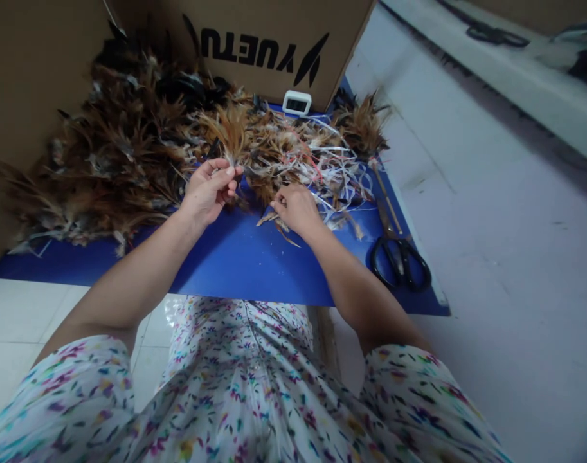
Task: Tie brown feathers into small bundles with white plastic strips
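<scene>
Between the thumb and fingers of my left hand (211, 186) is a small bunch of brown feathers (231, 132), held upright by its pale base. My right hand (297, 207) is a short way to the right, low over the blue table top (249, 263), its fingers curled together. Whether anything is pinched in them I cannot make out. Loose feathers (276, 222) lie just under and beside that hand. Past both hands spreads a heap of brown feathers mixed with white and red strips (322, 164).
A large pile of dark brown feather bunches (114, 148) covers the left side. Behind stands a cardboard box (269, 64), with a small white digital display (297, 103) before it. Black-handled scissors (400, 262) and a thin stick (388, 199) lie at the right edge.
</scene>
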A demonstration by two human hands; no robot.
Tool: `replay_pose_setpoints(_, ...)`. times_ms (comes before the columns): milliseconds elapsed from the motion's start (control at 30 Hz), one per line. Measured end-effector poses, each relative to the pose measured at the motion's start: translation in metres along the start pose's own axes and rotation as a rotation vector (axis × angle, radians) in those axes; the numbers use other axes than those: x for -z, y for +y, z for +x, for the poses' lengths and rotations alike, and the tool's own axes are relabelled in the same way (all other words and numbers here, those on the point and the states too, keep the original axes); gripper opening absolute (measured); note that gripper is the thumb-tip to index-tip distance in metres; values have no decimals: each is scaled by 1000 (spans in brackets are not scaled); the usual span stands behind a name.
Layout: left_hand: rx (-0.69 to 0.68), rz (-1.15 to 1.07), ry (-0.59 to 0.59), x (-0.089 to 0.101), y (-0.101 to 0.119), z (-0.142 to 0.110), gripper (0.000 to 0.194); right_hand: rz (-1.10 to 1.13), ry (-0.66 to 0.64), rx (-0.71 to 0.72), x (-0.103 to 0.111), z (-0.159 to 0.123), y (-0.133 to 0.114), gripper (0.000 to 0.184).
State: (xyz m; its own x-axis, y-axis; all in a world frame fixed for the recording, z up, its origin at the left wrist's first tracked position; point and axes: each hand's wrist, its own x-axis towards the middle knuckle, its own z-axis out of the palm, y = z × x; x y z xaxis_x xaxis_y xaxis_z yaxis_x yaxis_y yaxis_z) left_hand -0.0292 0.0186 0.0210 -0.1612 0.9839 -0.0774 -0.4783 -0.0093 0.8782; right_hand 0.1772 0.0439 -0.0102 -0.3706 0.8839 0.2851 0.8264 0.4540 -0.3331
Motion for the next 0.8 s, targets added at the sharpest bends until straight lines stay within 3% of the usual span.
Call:
replay_pose_setpoints(100,22,-27,-21,-1,0,-1,19,98,19,-18,0,2,1,11)
replay_pose_setpoints(367,81,-59,-7,-4,1,-2,15,676,214,-154,9,8,13,14)
replay_pose_setpoints(600,168,-21,-99,-9,-6,-11,15,1092,127,-299,19,7,5,8)
replay_pose_setpoints(800,248,46,-183,-14,-16,-19,18,1181,30,-324,21,3,-7,10)
